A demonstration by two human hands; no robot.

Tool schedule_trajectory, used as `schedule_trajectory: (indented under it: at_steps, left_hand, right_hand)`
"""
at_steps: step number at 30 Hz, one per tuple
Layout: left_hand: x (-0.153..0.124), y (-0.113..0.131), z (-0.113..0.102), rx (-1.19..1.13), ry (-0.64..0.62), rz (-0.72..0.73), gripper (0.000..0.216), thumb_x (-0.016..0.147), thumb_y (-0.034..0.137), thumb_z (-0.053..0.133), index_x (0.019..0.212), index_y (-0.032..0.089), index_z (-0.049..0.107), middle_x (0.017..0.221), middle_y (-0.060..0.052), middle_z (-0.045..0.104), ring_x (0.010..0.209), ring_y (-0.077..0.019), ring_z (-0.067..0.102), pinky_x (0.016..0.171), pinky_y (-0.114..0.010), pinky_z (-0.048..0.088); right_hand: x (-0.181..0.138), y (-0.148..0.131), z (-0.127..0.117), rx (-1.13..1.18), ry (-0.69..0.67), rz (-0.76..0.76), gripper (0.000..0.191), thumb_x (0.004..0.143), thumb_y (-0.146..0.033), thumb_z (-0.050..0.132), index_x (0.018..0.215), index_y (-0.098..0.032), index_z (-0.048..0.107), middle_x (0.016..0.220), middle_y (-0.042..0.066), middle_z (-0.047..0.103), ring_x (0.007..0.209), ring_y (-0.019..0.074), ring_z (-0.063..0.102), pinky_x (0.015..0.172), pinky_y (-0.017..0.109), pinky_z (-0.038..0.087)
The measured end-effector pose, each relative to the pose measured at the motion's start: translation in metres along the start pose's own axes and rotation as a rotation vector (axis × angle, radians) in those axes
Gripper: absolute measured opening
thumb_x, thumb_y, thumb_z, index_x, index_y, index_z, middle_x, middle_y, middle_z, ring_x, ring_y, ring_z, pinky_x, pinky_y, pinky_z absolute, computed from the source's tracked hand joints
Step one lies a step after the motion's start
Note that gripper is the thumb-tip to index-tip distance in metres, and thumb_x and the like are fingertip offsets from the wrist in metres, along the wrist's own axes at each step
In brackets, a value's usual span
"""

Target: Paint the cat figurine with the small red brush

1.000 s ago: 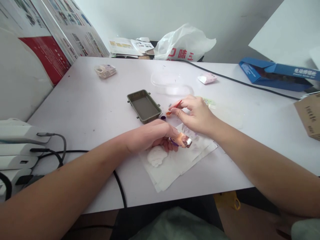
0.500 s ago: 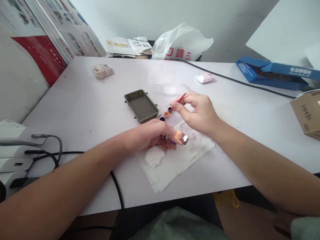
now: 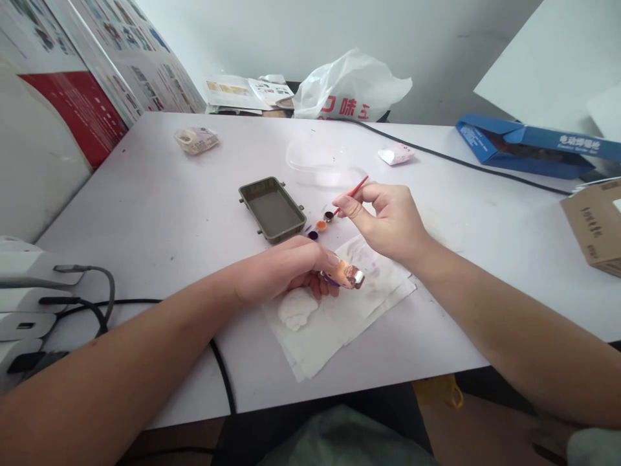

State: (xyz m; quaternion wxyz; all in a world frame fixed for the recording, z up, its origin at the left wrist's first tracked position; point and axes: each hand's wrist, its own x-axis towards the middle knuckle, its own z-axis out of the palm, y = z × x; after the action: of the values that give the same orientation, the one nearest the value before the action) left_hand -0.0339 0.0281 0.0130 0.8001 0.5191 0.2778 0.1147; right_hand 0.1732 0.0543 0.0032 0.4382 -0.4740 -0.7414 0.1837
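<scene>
Between the thumb and fingers of my left hand is a small painted figurine, orange and brown with a white tip and some purple below. My right hand is closed in a pinch on a thin red paintbrush, its lower end close to the paint pots. Three little paint pots stand in a row: a dark brown pot, an orange pot and a dark purple pot. Beneath my left hand lie white paper tissues with faint purple stains and a crumpled white wad.
An olive plastic tray sits left of the pots, with a clear plastic lid behind. Small packets lie farther back. A blue box and a cardboard box stand right; chargers and cables are left.
My right hand has drawn the red paintbrush slightly up and away from the dark brown pot. The left hand still holds the figurine in about the same place.
</scene>
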Motion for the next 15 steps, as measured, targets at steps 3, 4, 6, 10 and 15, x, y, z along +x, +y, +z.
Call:
schedule_trajectory:
  at_steps: [3, 4, 6, 10, 15]
  left_hand:
    - [0.000, 0.002, 0.003, -0.037, 0.016, 0.006, 0.021, 0.082, 0.031, 0.065, 0.084, 0.014, 0.077, 0.088, -0.005, 0.067, 0.080, -0.0134, 0.058, 0.071, -0.022, 0.047]
    - [0.000, 0.002, 0.004, -0.038, 0.031, 0.001, 0.021, 0.080, 0.032, 0.065, 0.083, 0.014, 0.077, 0.087, -0.005, 0.067, 0.079, -0.0134, 0.057, 0.071, -0.022, 0.047]
    - [0.000, 0.004, 0.006, -0.033, 0.063, -0.017, 0.022, 0.076, 0.033, 0.067, 0.081, 0.013, 0.076, 0.087, -0.006, 0.067, 0.078, -0.0141, 0.058, 0.068, -0.023, 0.047]
    - [0.002, 0.008, 0.009, -0.032, 0.114, -0.042, 0.025, 0.067, 0.034, 0.069, 0.077, 0.012, 0.074, 0.080, -0.006, 0.065, 0.073, -0.0147, 0.057, 0.064, -0.024, 0.046]
    - [0.002, 0.005, 0.007, -0.079, 0.069, -0.006, 0.025, 0.073, 0.036, 0.066, 0.080, 0.013, 0.075, 0.086, -0.006, 0.067, 0.074, -0.0136, 0.058, 0.067, -0.024, 0.048]
  right_hand:
    - [-0.001, -0.005, -0.003, 0.082, 0.026, 0.022, 0.030, 0.089, -0.045, 0.070, 0.075, -0.018, 0.077, 0.075, 0.003, 0.076, 0.072, 0.0168, 0.068, 0.068, 0.031, 0.050]
    - [-0.002, -0.008, -0.004, 0.133, 0.036, 0.041, 0.029, 0.089, -0.045, 0.070, 0.077, -0.019, 0.077, 0.075, 0.003, 0.076, 0.072, 0.0162, 0.068, 0.067, 0.031, 0.051]
    - [-0.005, -0.016, -0.009, 0.284, 0.047, 0.094, 0.025, 0.089, -0.044, 0.071, 0.080, -0.021, 0.078, 0.075, 0.002, 0.074, 0.072, 0.0150, 0.068, 0.069, 0.030, 0.053]
    - [-0.015, -0.032, -0.018, 0.586, -0.038, 0.136, 0.019, 0.091, -0.039, 0.069, 0.083, -0.024, 0.078, 0.074, 0.000, 0.071, 0.071, 0.0126, 0.065, 0.067, 0.028, 0.052]
    - [-0.025, -0.041, -0.021, 0.669, -0.211, 0.063, 0.019, 0.093, -0.036, 0.067, 0.085, -0.022, 0.076, 0.073, 0.001, 0.069, 0.069, 0.0131, 0.066, 0.061, 0.028, 0.053]
